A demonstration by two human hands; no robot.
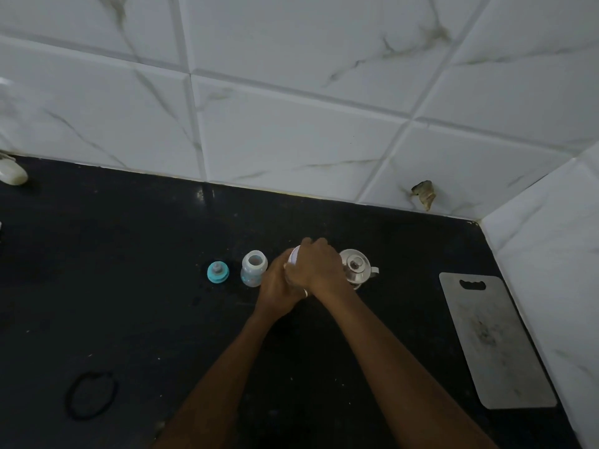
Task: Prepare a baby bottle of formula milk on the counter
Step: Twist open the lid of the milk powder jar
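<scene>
Left hand (275, 285) and right hand (319, 270) both have their grip clamped round the white tub (294, 256), probably opening it. Open baby bottle (254, 268) stands just left on the table (129, 286). If the tub gives suddenly, that jerk could topple it.

The left forearm (227, 361) and right forearm (389, 348) are bare, uncovered as far as the frame shows. A small pale band (305, 293), perhaps a ring, shows between left grip (275, 283) and right grip (316, 270).
</scene>
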